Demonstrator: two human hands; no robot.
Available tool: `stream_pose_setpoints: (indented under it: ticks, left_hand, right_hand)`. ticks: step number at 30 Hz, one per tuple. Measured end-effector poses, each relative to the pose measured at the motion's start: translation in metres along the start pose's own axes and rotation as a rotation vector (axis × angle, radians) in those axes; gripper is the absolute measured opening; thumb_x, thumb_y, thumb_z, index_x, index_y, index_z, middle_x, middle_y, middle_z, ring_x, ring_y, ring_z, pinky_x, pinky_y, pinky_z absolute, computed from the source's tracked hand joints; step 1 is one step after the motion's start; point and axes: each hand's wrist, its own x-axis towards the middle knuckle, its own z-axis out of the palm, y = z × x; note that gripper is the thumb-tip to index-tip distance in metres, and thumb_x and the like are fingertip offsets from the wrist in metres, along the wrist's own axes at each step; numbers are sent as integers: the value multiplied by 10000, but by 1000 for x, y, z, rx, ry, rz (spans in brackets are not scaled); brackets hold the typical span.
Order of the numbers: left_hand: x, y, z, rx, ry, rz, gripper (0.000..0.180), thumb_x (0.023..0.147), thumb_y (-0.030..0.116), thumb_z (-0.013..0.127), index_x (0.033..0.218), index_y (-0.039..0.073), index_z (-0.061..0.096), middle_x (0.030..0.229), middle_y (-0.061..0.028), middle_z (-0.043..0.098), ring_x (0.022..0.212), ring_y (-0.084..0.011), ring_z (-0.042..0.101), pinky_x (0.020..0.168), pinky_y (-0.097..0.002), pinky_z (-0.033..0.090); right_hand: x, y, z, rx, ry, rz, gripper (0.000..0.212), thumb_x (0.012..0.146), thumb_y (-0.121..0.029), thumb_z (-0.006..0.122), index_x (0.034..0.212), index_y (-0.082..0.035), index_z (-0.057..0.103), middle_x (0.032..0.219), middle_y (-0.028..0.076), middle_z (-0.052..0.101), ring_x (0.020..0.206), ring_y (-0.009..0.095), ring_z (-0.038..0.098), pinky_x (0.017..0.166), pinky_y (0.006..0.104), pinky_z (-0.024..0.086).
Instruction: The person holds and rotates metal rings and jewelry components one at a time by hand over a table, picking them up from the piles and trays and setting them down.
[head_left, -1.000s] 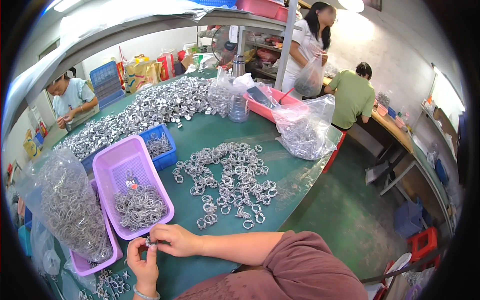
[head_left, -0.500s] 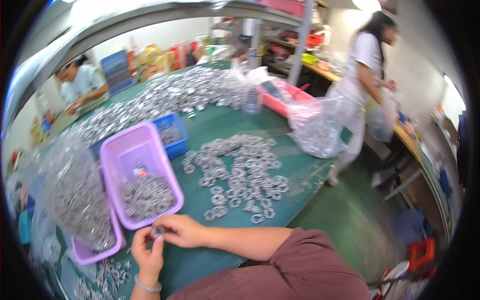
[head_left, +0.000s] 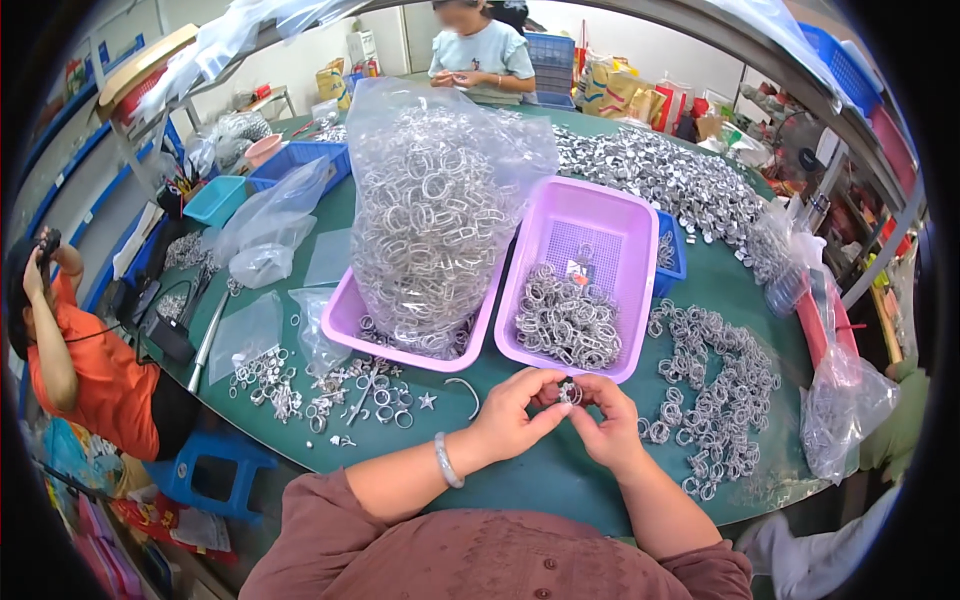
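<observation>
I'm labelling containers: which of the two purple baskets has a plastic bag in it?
The left purple basket: a clear bag of metal rings sits in it, whereas the right purple basket holds loose rings.

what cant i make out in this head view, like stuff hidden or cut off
Head view: details of the small metal piece, too small and partly covered by the left hand and right hand.
Head view: most of the left purple basket's bottom, under the clear bag.
Head view: part of the small blue box, behind the right purple basket.
Head view: the seated co-worker's upper head, cut off by the top edge.
</observation>
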Motion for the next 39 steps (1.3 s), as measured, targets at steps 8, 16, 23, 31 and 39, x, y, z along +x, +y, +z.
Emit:
stream_pose_setpoints:
  ticks: [8, 16, 23, 31, 39]
  left_hand:
    - [-2, 2, -3, 63, -27, 15, 216, 782, 34, 638, 991, 1, 595, 838, -67, 581, 718, -136, 577, 636, -253, 481]
    - [3, 5, -7, 127, -20, 110, 274, 737, 57, 687, 987, 4, 589, 851, -73, 581, 714, -131, 562, 628, -251, 471]
    - [3, 3, -6, 159, -16, 111, 248, 717, 72, 703, 920, 11, 576, 839, -75, 577, 704, -145, 562, 628, -254, 469]
    - [2, 6, -6, 177, 13, 104, 221, 706, 73, 709, 859, 18, 559, 802, -65, 567, 679, -141, 547, 609, -253, 459]
    - [3, 3, -7, 197, 0, 116, 206, 704, 68, 707, 830, 24, 550, 786, -62, 560, 658, -140, 536, 589, -256, 450]
  right_hand:
    - [-3, 0, 0, -7, -21, 6, 342, 744, 64, 628, 1064, 12, 520, 883, 78, 607, 774, 125, 586, 671, 254, 480]
    - [1, 1, 0, 177, -68, 103, 364, 782, 60, 588, 1129, -5, 496, 940, 53, 605, 839, 115, 578, 749, 265, 470]
    - [-2, 4, -2, 251, -109, 133, 381, 817, 52, 550, 1186, -9, 479, 1008, 69, 596, 895, 123, 579, 762, 265, 467]
    - [0, -7, 0, 299, -174, 162, 342, 870, 34, 466, 1210, 8, 463, 1047, 84, 576, 939, 147, 569, 793, 274, 472]
    - [0, -5, -2, 281, -217, 198, 328, 887, 20, 425, 1212, 12, 469, 1070, 82, 551, 911, 129, 563, 771, 252, 477]
